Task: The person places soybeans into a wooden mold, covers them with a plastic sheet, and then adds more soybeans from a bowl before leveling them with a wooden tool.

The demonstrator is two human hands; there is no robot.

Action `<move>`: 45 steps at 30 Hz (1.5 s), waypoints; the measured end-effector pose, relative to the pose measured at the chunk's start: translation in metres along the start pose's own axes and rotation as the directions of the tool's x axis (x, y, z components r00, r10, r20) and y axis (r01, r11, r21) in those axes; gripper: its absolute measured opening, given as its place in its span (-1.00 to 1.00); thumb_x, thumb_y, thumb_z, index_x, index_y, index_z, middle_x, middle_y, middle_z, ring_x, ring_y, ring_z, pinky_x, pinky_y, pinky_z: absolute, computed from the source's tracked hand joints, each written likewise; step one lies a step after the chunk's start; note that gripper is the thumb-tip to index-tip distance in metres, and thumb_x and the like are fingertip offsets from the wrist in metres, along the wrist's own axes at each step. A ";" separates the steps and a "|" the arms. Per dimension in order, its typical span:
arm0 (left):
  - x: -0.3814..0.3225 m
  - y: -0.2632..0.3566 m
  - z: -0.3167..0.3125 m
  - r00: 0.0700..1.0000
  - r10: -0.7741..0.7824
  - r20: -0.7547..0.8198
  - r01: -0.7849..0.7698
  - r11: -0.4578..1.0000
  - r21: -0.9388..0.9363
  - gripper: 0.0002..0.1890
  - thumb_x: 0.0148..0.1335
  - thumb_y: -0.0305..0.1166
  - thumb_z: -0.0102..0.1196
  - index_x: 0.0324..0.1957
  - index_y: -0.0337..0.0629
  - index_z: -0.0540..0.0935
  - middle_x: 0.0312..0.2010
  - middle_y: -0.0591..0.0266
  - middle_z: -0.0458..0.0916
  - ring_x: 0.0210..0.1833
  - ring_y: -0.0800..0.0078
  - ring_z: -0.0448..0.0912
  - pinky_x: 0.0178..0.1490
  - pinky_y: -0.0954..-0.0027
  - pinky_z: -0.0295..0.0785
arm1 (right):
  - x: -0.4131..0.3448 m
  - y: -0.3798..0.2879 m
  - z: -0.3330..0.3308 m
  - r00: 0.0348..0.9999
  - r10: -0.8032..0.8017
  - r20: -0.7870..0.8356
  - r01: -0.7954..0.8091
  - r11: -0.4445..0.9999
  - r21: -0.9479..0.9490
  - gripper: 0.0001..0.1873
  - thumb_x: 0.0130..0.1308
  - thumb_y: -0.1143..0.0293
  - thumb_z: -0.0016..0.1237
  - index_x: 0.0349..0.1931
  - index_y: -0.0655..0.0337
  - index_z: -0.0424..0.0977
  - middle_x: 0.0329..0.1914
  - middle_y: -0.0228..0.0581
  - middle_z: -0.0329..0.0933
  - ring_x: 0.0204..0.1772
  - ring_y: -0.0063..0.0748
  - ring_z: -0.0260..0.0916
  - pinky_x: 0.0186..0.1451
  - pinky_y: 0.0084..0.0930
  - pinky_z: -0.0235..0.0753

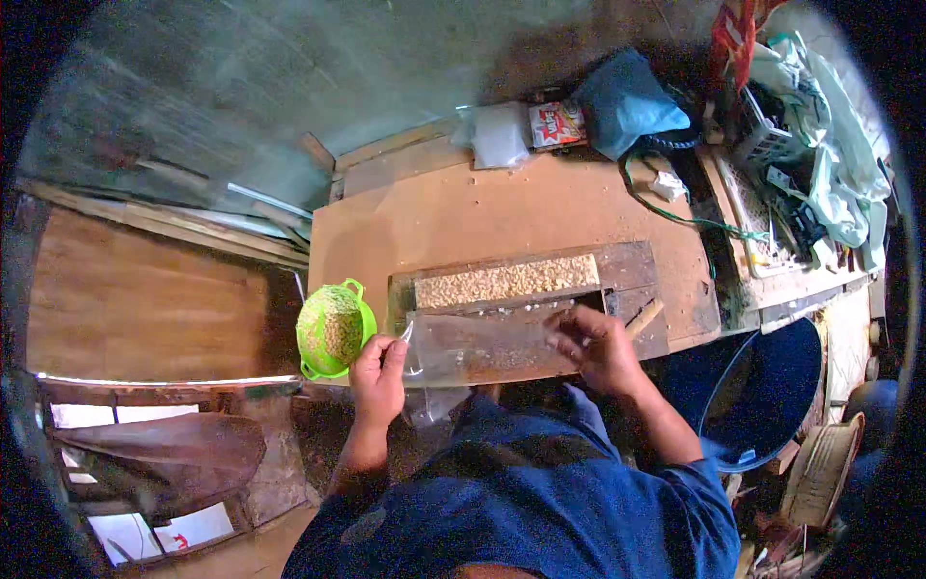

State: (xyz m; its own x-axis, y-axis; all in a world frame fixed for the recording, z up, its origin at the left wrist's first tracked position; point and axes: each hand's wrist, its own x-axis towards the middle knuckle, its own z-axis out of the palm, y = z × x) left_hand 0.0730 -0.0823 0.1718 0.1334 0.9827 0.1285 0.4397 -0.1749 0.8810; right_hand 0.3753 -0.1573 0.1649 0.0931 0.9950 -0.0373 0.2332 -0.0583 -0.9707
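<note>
My left hand (379,380) pinches the edge of a clear plastic sheet or bag (474,344) near the table's front edge. The plastic stretches rightward over a dark wooden board (626,264). At its right end is my right hand (597,347), its fingers blurred, so whether they grip the film is unclear. Behind the plastic, a long block of pale beans or grains (506,281) lies in a shallow recess of the board. A light green plastic colander (367,318) with similar beans stands left of my left hand. A short wooden stick (644,318) rests just right of my right hand.
Along the table's (448,217) back edge lie a stack of clear plastic (500,134), a printed box (557,123) and a blue bag (629,101). A cluttered side shelf (778,286) stands at right, above a large blue drum (774,391). A green cord (673,217) hangs across the right corner.
</note>
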 end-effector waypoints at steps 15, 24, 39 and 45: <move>0.033 -0.034 -0.039 0.817 -0.032 0.576 0.095 0.992 -0.080 -0.51 0.09 -0.41 0.36 0.08 -0.19 0.50 -0.51 0.53 0.34 -0.44 0.72 0.29 -0.32 0.58 0.27 | 0.033 -0.032 -0.001 0.954 0.133 -0.269 -0.036 0.941 0.338 -0.95 0.22 0.57 0.03 -0.32 0.24 0.53 -0.43 -0.41 0.49 -0.34 -0.58 0.41 -0.30 -0.58 0.42; 0.058 -0.062 -0.053 0.726 -0.054 0.686 0.229 0.959 -0.167 -0.85 0.31 -0.44 0.10 -0.12 -0.22 0.64 -0.35 0.44 0.58 -0.29 0.71 0.47 -0.17 0.55 0.40 | 0.043 -0.072 -0.022 0.961 -0.043 -0.274 0.022 0.996 -0.082 -0.84 0.36 0.38 0.01 -0.21 0.29 0.53 -0.45 -0.41 0.46 -0.49 -0.68 0.29 -0.47 -0.69 0.31; 0.024 -0.075 -0.027 0.899 0.422 0.118 -0.436 0.835 0.337 -0.69 0.26 -0.53 0.09 0.03 -0.12 0.67 -0.03 0.03 0.61 0.13 0.07 0.52 0.19 0.19 0.41 | -0.008 0.017 -0.046 0.763 -0.578 -0.288 0.210 0.643 -0.736 -0.90 0.18 0.63 0.14 -0.29 0.31 0.59 -0.20 -0.12 0.61 -0.08 -0.22 0.57 -0.01 -0.39 0.55; -0.016 -0.134 0.012 0.908 0.353 0.225 -0.418 0.785 0.456 -0.66 0.23 -0.48 0.12 0.05 -0.02 0.68 0.19 0.12 0.50 0.33 0.01 0.34 0.37 0.09 0.18 | -0.044 0.095 -0.028 0.834 -0.470 -0.290 0.078 0.620 -0.781 -0.88 0.10 0.58 0.18 -0.32 0.24 0.62 -0.13 -0.13 0.58 0.10 -0.04 0.48 0.12 -0.22 0.49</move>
State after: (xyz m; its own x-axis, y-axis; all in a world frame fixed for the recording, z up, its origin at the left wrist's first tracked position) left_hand 0.0229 -0.0755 0.0462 0.4760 0.8170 0.3255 0.6947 -0.5762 0.4305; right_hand 0.4202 -0.2086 0.0810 0.2488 0.8333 0.4936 0.9077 -0.0227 -0.4191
